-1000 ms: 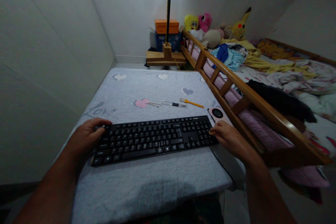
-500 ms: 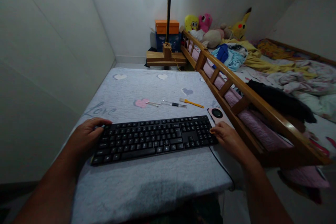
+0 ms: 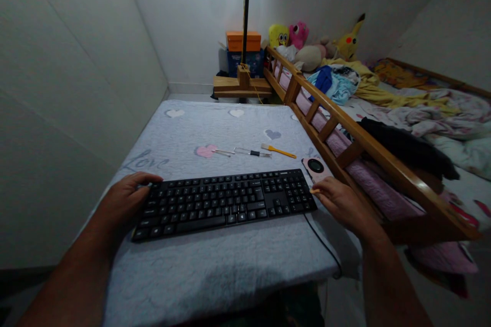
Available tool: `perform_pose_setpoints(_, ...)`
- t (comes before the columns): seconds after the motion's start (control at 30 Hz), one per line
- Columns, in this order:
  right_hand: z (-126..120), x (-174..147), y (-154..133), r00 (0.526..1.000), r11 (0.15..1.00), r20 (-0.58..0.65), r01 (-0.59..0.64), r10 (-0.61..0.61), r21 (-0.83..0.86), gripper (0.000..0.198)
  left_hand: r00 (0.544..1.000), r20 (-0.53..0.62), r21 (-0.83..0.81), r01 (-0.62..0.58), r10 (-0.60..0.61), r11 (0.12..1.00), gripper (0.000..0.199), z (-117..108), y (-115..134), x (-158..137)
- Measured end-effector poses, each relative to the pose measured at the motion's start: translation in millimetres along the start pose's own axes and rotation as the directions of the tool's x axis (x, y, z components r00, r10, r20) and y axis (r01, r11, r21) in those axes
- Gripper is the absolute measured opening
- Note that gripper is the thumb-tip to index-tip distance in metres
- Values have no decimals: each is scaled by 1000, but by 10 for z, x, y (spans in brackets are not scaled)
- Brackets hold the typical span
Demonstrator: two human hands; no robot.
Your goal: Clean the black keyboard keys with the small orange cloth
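A black full-size keyboard (image 3: 226, 204) lies at a slight slant on the quilted cover, its cable (image 3: 324, 245) running off toward the front right. My left hand (image 3: 128, 194) grips its left end, index finger along the top corner and thumb over the edge. Just off the keyboard's right end, my right hand (image 3: 339, 199) is closed in a pinch. A small tan piece (image 3: 314, 191) shows at its fingertips, too small to name. Behind that hand lies a pink phone (image 3: 315, 166) with a round dark camera ring, partly covered by the fingers.
Beyond the keyboard lie cotton swabs (image 3: 222, 153), a wire tool with a black grip (image 3: 253, 153) and a yellow-handled brush (image 3: 282, 152). A wooden bed rail (image 3: 345, 127) runs along the right side. A wall (image 3: 76, 87) stands at left; a wooden post base (image 3: 241, 87) at the back.
My right hand has shifted slightly right, away from the number pad, with its fingers still pinched. My left hand and the keyboard stay about where they were.
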State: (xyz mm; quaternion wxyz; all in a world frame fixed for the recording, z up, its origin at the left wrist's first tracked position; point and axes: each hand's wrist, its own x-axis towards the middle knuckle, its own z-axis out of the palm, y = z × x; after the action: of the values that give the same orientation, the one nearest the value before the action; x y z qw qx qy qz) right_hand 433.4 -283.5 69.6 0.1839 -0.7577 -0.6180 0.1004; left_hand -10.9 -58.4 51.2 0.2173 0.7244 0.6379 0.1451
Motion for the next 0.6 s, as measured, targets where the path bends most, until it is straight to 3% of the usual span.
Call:
perform_pose_setpoints(0.1,69,256,-25,985,998,-162,-64,64,6,15,994,97,-137,55,-42,989,38,-23,6,9)
perform_pose_setpoints(0.2,173,495,-43,977,1000,-213,-14,16,15,8,999,31,-59,-8,10,998,43,-55,-26,58)
perform_pose_setpoints(0.43,321,688,-72,974,987,-171,157,-148,37,14,976,-119,114,-171,184,979,45,-130,-39,82)
perform_pose_setpoints(0.6,308,650,19,986,990,-90,143,-142,13,23,938,-149,145,-294,314,945,39,-122,196,-35)
